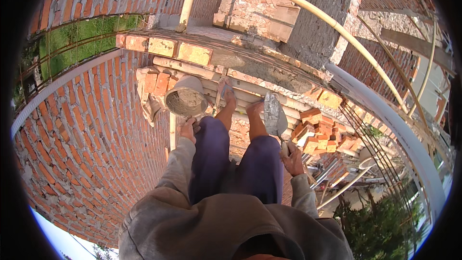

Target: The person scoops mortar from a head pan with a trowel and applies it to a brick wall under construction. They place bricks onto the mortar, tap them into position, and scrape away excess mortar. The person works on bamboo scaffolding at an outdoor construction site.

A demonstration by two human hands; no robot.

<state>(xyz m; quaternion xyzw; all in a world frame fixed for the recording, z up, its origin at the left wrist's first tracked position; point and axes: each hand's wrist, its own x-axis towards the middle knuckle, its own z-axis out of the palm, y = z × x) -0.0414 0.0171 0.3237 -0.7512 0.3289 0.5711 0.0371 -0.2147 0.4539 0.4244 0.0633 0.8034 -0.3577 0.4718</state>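
My right hand point(292, 160) is wrapped round the handle of a trowel point(274, 115). Its broad metal blade, smeared with grey mortar, points away from me beside my right foot. A grey bucket point(190, 84) with wet mortar point(186, 101) inside stands to the left of my feet. Just below the bucket's rim, by my left knee, is my left hand point(187, 130) with its fingers curled in. What those fingers hold, if anything, is too small to make out. Ahead, a bed of mortar point(260, 70) lies along the wall top, with several bricks point(194, 53) set at its left end.
I stand on bamboo poles point(288, 102). Loose bricks point(320, 132) are heaped to the right, with more bricks point(156, 84) left of the bucket. A tall brick wall point(91, 139) rises at left. A bent bamboo pole point(344, 31) and a pale pipe point(399, 120) cross the right side.
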